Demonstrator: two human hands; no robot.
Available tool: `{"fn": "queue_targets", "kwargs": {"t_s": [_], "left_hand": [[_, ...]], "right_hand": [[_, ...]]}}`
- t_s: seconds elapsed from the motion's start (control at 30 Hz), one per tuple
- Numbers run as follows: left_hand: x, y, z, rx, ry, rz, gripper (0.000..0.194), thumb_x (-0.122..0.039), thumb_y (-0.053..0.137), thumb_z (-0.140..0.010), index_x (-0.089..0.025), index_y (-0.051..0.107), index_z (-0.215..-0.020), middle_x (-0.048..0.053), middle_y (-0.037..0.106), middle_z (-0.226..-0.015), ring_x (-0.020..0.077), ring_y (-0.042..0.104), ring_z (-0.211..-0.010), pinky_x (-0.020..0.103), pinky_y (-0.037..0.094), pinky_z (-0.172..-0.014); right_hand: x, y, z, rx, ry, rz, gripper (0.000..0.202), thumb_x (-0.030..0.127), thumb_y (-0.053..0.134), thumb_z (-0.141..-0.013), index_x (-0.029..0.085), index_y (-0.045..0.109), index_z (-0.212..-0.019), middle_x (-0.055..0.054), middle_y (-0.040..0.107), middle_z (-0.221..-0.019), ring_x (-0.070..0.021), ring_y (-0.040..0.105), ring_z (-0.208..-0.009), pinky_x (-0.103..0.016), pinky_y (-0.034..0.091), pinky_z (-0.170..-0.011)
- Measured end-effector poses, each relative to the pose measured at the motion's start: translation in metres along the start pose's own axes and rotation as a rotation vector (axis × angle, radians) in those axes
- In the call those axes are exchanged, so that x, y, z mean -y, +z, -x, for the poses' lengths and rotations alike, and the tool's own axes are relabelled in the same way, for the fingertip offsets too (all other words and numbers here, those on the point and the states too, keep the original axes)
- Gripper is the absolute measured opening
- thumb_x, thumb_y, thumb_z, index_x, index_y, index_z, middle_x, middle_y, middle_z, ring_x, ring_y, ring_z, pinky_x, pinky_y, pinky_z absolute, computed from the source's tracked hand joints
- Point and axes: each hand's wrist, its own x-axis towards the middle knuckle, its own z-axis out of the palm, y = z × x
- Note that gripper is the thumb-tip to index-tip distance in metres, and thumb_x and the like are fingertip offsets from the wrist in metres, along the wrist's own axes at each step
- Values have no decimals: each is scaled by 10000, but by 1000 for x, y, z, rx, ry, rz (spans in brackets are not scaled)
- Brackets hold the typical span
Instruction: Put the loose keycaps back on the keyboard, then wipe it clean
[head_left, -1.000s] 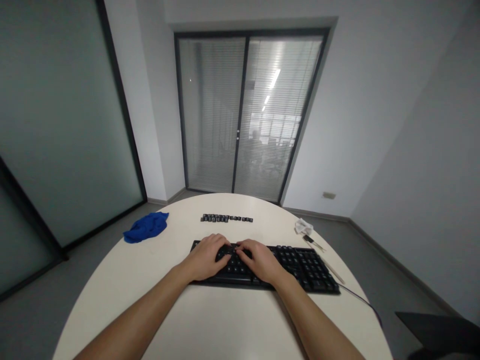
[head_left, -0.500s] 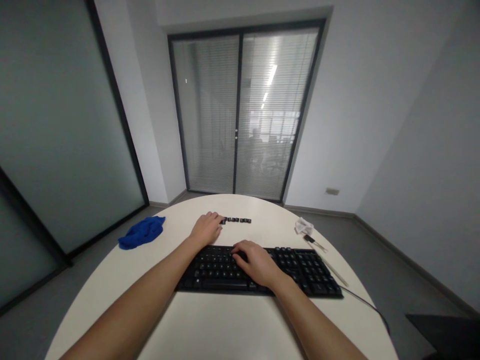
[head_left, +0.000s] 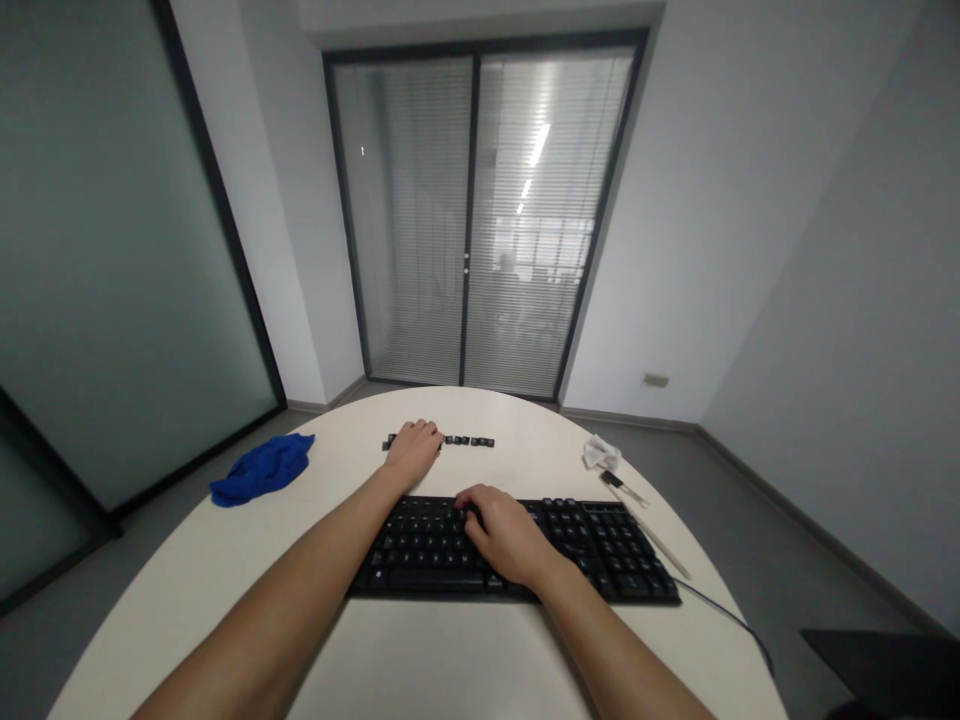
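Here's the keyboard (head_left: 435, 580), lying crosswise, and the right hand (head_left: 506, 530) bent over its middle, fingers curled at the keys; whether they pinch one, can't tell! Past its far edge, the left hand (head_left: 414, 452), clearly the nearer one, covers part of the loose caps (head_left: 465, 441), their row roughly parallel to the keyboard, showing on both sides; any grasp there is hidden.

Cream tbl (head_left: 420, 655) holds blk kbd (head_left: 439, 560), keycaps (head_left: 466, 441) behind, blue cloth (head_left: 264, 470) L, white wad (head_left: 602, 453) + thin tools (head_left: 612, 479) R.
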Motion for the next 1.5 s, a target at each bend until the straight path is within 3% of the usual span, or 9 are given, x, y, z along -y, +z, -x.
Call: {"fn": "queue_targets", "kwargs": {"t_s": [0.2, 0.4, 0.53, 0.73, 0.97, 1.5], "left_hand": [[-2, 2, -2, -21, -1, 16, 235, -112, 483, -934, -155, 699, -1015, 139, 679, -1107, 278, 565, -1091, 413, 406, -933], [-11, -12, 10, -47, 7, 85, 169, -174, 545, -925, -177, 700, -992, 109, 711, -1068, 277, 547, -1108, 395, 427, -927], [-23, -24, 33, -79, -27, 158, 179, -186, 574, -916, -193, 688, -1054, 66, 718, -1086, 246, 558, -1099, 346, 452, -937], [-41, -39, 80, -124, -166, 500, 197, -173, 577, -913, -211, 698, -1064, 43, 720, -1103, 229, 581, -1124, 346, 458, -991], [-45, -36, 118, -129, -220, 690, 170, -196, 600, -911, -233, 706, -1039, 20, 730, -1067, 215, 611, -1070, 365, 462, -996], [-52, -36, 125, -157, -195, 591, 151, -189, 646, -901, -242, 745, -1002, 18, 749, -1018, 215, 632, -1012, 363, 482, -939]], "right_hand": [[0, -1, -1, -3, 11, 7, 258, 117, 487, -880, 186, 653, -1065, -70, 698, -1066, -203, 626, -1014, -312, 445, -948], [0, 0, -1, -5, 5, 5, 262, 108, 485, -877, 183, 653, -1065, -70, 697, -1069, -201, 623, -1020, -306, 442, -950], [0, 2, -1, -6, 6, 9, 266, 106, 484, -876, 181, 649, -1071, -70, 696, -1074, -200, 624, -1023, -305, 442, -951], [-1, 2, -1, -11, 11, 20, 272, 116, 485, -880, 186, 647, -1087, -75, 693, -1090, -203, 621, -1048, -314, 437, -969], [0, 3, 0, -7, 12, 27, 298, 130, 481, -893, 179, 641, -1140, -90, 694, -1118, -216, 622, -1064, -343, 441, -979], [-3, 6, -1, -14, -11, 12, 303, 122, 479, -893, 175, 641, -1143, -88, 693, -1110, -210, 617, -1065, -338, 438, -983]]}}
